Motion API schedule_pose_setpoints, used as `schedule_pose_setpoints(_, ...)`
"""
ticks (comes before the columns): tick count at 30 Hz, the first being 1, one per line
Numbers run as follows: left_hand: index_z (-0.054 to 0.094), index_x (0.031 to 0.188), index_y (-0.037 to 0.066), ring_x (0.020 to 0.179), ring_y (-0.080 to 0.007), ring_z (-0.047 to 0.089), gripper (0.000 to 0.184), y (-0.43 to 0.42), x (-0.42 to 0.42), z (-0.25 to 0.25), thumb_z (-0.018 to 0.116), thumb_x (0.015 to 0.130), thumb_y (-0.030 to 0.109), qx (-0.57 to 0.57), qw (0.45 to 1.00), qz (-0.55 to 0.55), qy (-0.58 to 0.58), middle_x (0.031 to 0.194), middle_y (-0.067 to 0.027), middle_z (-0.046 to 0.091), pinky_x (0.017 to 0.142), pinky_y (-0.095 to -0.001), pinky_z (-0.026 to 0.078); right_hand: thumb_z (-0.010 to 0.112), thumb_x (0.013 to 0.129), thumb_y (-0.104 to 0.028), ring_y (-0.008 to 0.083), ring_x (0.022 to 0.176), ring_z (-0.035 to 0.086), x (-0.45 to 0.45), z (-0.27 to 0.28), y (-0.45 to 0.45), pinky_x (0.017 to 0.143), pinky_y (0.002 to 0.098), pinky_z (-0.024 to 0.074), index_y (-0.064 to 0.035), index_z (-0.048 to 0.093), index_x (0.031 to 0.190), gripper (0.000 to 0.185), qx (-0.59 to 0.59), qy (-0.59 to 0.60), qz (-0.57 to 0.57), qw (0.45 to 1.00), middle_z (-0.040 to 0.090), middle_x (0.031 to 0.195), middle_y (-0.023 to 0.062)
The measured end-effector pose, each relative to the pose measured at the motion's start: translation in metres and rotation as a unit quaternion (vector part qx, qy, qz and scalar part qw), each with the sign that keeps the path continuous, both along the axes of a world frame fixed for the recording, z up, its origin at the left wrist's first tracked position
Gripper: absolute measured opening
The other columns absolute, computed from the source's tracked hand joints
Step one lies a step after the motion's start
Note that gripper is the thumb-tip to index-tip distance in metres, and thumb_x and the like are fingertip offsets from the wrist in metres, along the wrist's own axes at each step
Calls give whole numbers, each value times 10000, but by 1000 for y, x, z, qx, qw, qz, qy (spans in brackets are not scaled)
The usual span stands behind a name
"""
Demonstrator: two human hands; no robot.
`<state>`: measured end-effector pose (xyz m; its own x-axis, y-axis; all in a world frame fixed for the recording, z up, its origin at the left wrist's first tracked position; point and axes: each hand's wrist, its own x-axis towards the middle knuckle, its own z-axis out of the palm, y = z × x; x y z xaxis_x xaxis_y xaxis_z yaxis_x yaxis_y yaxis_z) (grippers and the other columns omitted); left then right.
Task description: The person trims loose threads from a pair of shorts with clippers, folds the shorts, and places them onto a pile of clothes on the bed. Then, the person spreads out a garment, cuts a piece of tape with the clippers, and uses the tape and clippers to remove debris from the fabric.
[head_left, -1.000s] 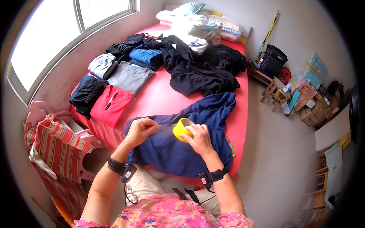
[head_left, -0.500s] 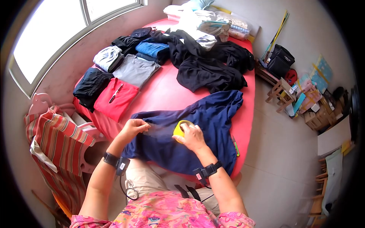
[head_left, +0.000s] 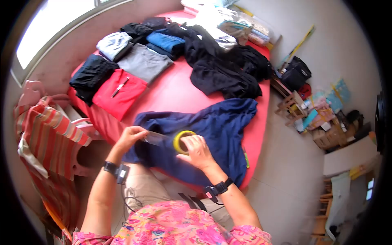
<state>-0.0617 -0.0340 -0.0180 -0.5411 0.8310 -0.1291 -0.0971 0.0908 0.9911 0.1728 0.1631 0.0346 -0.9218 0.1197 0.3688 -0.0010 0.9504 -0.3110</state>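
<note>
I've got the right hand (head_left: 197,152) wrapped on a yellow tape roll (head_left: 176,143), held up over the middle of the navy cloth (head_left: 220,122). Fingers are curled onto the roll, thumb along its lower edge; can't tell from my seat how far they reach into the hole. The left hand (head_left: 130,138) is over at the cloth's left edge, thumb and fingertips pinching the end of a clear strip (head_left: 157,139). The strip runs across to the roll above the cloth, but it's kinda blurry on my feed so I can't say how tight it is.

The cloth itself lies loose and wrinkled on the pink bed (head_left: 175,98). Beyond it to the left I see a folded red shirt (head_left: 108,98) with a pen (head_left: 120,87) on top, then a gray shirt (head_left: 143,61) further out. Straight past the cloth there's a messy heap of black clothes (head_left: 222,77). Something green (head_left: 246,160) pokes out at the cloth's right edge, too small to make out. Way off to its left, a striped cover (head_left: 47,134) hangs down.
</note>
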Motion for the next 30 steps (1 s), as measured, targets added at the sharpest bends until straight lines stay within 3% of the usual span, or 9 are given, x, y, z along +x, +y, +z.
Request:
schedule_pose_setpoints(5, 691, 903, 5, 705, -54, 565, 152, 0, -2, -5, 676, 871, 152, 25, 999, -4, -44, 774, 5, 651, 649, -201, 455, 734, 747, -199, 283, 1008, 569, 54, 7, 16, 934, 415, 417, -69, 617, 1042, 343, 12, 68, -50, 996, 626, 1029, 105)
schedule_pose_setpoints(11, 693, 902, 10, 680, -45, 539, 195, 0, 0, -5, 670, 875, 202, -5, 1000, -2, -29, 751, 23, 623, 615, -190, 426, 656, 781, -80, 362, 1000, 559, 164, -54, 117, 903, 440, 424, -43, 604, 1058, 285, 74, -93, -497, 860, 623, 1019, 165)
schedule_pose_setpoints(16, 689, 908, 6, 696, -60, 587, 177, 3, 0, -12, 676, 875, 180, 42, 997, -15, -61, 781, -6, 658, 623, -207, 456, 717, 728, -29, 323, 772, 622, 216, -99, 156, 736, 432, 496, -54, 627, 1014, 302, -23, -114, -472, 874, 651, 901, 156)
schedule_pose_setpoints(18, 689, 898, 10, 698, -58, 582, 180, 4, 1, -10, 681, 876, 189, 41, 997, -13, -66, 779, 1, 654, 641, -208, 466, 716, 771, -135, 370, 851, 612, 224, -105, 173, 788, 446, 489, -60, 614, 1086, 340, -375, -102, -493, 779, 632, 930, 179)
schedule_pose_setpoints(21, 692, 900, 9, 709, -56, 583, 188, 4, -1, -11, 680, 878, 195, 49, 997, -16, -63, 783, 7, 654, 667, -212, 476, 641, 847, -202, 346, 743, 622, 209, -80, 181, 727, 429, 501, -23, 623, 1053, 273, -193, -163, -610, 751, 622, 841, 179)
schedule_pose_setpoints(22, 693, 905, 9, 717, -54, 584, 188, 5, -1, -11, 678, 879, 195, 57, 996, -26, -63, 788, 11, 654, 683, -215, 481, 540, 915, -227, 331, 723, 625, 198, -67, 177, 704, 421, 500, 2, 625, 1021, 267, -6, -125, -595, 794, 635, 875, 184)
schedule_pose_setpoints(25, 693, 912, 10, 725, -51, 582, 194, 6, -2, -15, 683, 877, 200, 58, 996, -26, -65, 789, 16, 654, 691, -213, 480, 487, 942, -195, 330, 756, 629, 131, -23, 149, 722, 431, 496, 12, 618, 1002, 252, -65, 109, -436, 891, 649, 944, 181)
schedule_pose_setpoints(27, 694, 913, 10, 732, -51, 584, 195, 5, 0, -12, 684, 876, 202, 58, 996, -22, -64, 791, 15, 655, 694, -213, 480, 470, 949, -163, 331, 831, 631, 58, 53, 80, 745, 426, 494, -16, 613, 1017, 217, -285, -28, -380, 880, 638, 1008, 192)
schedule_pose_setpoints(30, 694, 913, 7, 743, -54, 586, 196, 6, -1, -12, 684, 874, 199, 60, 996, -24, -56, 796, 10, 658, 699, -215, 481, 495, 938, -212, 325, 779, 647, 0, 84, 10, 684, 414, 507, -84, 571, 1097, 217, -16, -64, -152, 986, 643, 958, 176)
